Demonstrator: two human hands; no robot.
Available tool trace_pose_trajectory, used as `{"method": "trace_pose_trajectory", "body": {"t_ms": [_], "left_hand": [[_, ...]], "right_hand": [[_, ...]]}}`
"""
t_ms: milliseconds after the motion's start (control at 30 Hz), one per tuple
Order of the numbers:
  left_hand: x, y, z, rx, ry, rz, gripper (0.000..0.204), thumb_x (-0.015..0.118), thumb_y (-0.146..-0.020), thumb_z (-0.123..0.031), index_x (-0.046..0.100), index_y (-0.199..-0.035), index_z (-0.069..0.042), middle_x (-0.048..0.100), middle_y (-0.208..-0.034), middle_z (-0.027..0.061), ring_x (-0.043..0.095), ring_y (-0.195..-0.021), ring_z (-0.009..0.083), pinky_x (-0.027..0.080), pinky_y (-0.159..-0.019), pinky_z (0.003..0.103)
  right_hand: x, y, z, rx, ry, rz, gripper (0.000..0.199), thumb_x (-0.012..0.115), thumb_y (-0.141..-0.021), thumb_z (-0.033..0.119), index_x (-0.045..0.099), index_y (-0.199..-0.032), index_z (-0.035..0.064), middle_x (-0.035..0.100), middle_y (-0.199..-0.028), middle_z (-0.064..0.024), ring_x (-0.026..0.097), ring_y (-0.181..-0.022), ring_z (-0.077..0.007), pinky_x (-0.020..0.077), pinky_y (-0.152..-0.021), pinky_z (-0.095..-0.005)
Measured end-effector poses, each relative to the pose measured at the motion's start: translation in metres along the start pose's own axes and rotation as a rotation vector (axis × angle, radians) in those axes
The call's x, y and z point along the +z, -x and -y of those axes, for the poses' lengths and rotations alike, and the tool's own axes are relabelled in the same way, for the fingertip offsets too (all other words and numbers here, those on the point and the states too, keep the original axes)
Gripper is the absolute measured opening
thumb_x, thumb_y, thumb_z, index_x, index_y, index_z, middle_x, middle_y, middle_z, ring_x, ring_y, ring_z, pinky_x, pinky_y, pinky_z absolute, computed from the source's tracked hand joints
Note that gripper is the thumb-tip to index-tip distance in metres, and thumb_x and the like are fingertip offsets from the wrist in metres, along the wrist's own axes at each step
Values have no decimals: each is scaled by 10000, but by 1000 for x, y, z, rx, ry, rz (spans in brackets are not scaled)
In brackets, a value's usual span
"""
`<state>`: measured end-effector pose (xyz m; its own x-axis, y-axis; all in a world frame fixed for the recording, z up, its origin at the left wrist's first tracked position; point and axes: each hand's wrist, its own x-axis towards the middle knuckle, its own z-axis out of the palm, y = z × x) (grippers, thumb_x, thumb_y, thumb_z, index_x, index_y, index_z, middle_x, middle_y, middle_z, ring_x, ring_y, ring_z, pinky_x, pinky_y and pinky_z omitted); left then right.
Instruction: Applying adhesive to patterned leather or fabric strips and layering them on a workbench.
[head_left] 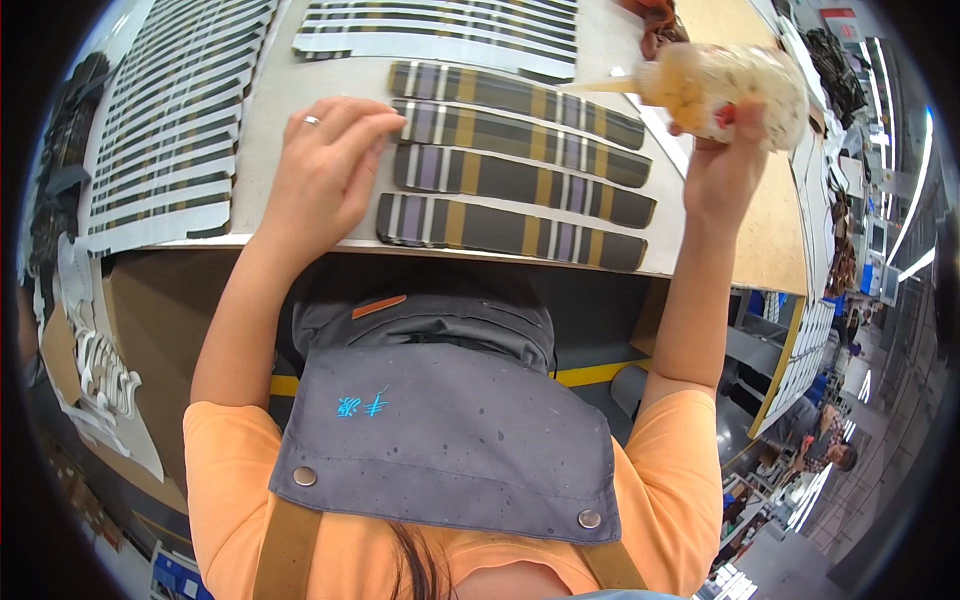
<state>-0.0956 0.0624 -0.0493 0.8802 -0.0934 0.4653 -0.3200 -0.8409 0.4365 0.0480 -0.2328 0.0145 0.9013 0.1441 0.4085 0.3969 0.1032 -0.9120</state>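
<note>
Several dark plaid fabric strips (520, 180) lie side by side on a pale work table (300, 100). My left hand (325, 170), with a ring on one finger, rests with fingertips on the left ends of the strips. My right hand (725, 165) is raised at the right and grips a soft, translucent squeeze bottle (720, 85) with a pointed nozzle aimed left over the upper strips.
Stacks of paler striped strips lie at the left (170, 120) and at the table's far edge (440, 30). A wooden board (770, 240) borders the table at the right. White cut pieces (100, 370) hang at lower left. Another person (825, 450) sits at lower right.
</note>
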Motion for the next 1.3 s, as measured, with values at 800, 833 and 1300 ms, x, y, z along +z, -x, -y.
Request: {"method": "trace_pose_trajectory", "body": {"t_ms": [800, 833, 1300], "left_hand": [[4, 11, 2, 33, 28, 88, 260, 544, -789, -2, 600, -1037, -59, 600, -1040, 37, 530, -1022, 244, 375, -872, 366], [4, 11, 2, 35, 28, 89, 260, 544, -789, -2, 600, -1037, -59, 600, -1040, 37, 530, -1022, 244, 375, -872, 366], [3, 8, 0, 44, -20, 89, 234, 523, -802, 23, 611, -1012, -33, 618, -1013, 57, 545, -1000, 254, 385, -879, 362]], "right_hand": [[93, -4, -33, -413, 352, 504, 549, 716, -823, 280, 435, -1210, 10, 573, -1099, -99, 595, -975, -190, 510, -773, -304], [89, -2, -31, -413, 353, 502, 549, 716, -823, 280, 435, -1210, 10, 573, -1099, -99, 595, -975, -190, 510, -773, -304], [9, 13, -15, -210, 476, 252, 592, 770, -777, 264, 435, -1194, 10, 544, -1108, -92, 539, -1031, -167, 442, -896, -307]]}}
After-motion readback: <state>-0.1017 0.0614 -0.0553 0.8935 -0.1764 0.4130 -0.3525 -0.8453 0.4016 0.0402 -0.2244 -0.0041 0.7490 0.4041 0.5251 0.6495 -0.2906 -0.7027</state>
